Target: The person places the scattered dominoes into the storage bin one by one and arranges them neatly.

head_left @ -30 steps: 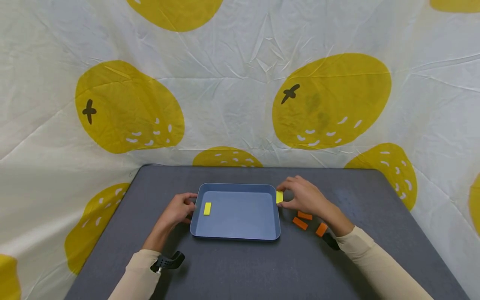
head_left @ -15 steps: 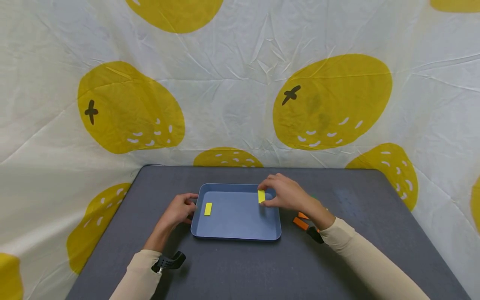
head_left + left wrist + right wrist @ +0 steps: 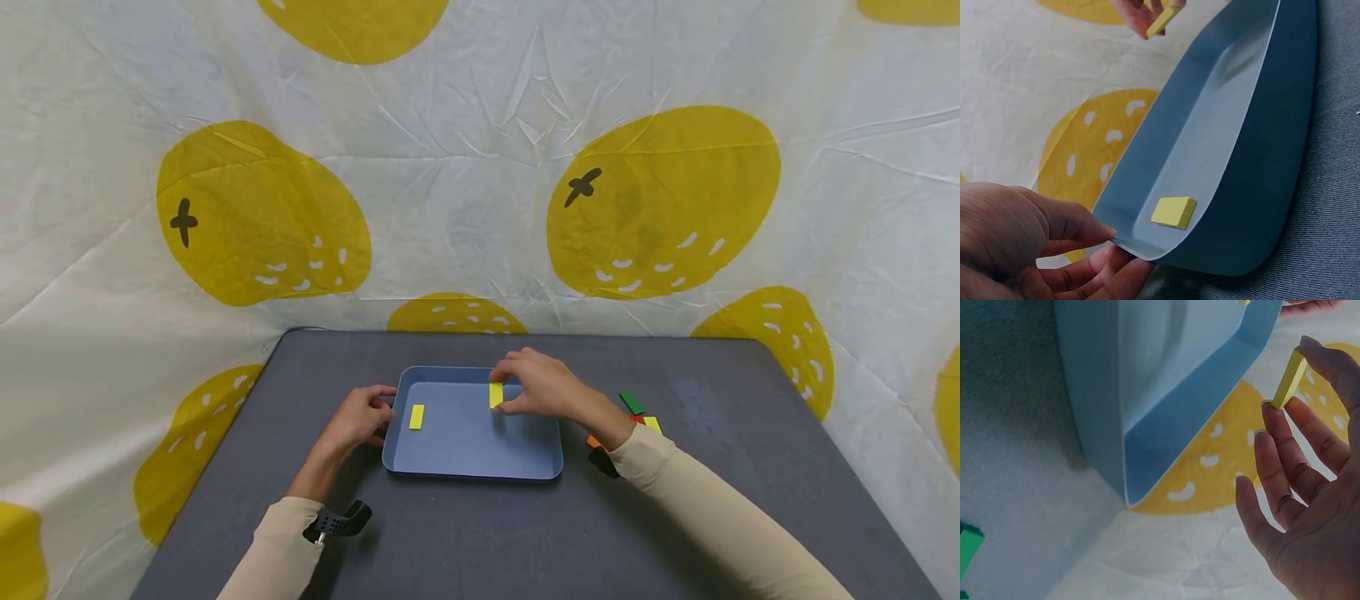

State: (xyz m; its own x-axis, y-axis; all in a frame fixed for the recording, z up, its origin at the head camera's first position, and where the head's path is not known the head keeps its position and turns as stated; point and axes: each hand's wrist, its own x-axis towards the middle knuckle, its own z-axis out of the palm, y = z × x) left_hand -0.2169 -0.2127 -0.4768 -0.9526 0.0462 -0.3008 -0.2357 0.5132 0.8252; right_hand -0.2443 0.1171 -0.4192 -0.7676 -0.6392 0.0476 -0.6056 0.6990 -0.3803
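Note:
A blue rectangular tray [image 3: 465, 467] lies on the table, and one yellow block [image 3: 417, 417] rests flat in its left part. My left hand [image 3: 363, 417] grips the tray's left wall, thumb at the rim and fingers on the outside, as the left wrist view shows. Above the tray's right half, my right hand [image 3: 543, 387] pinches a second yellow block [image 3: 496, 395] by its two ends, between thumb and fingertips. That block [image 3: 1290, 378] is held clear of the tray floor; its shadow falls below it.
Right of the tray, partly behind the right forearm, lie a green block [image 3: 632, 402], a red block [image 3: 637, 419], another yellow block [image 3: 652, 424] and an orange block [image 3: 593, 442]. A white curtain with yellow fruit prints [image 3: 465, 208] hangs behind the dark table [image 3: 465, 542].
My right hand has carried its yellow block leftward from beyond the tray's right edge to over the tray, uncovering green, red and yellow blocks. The left hand has stayed put.

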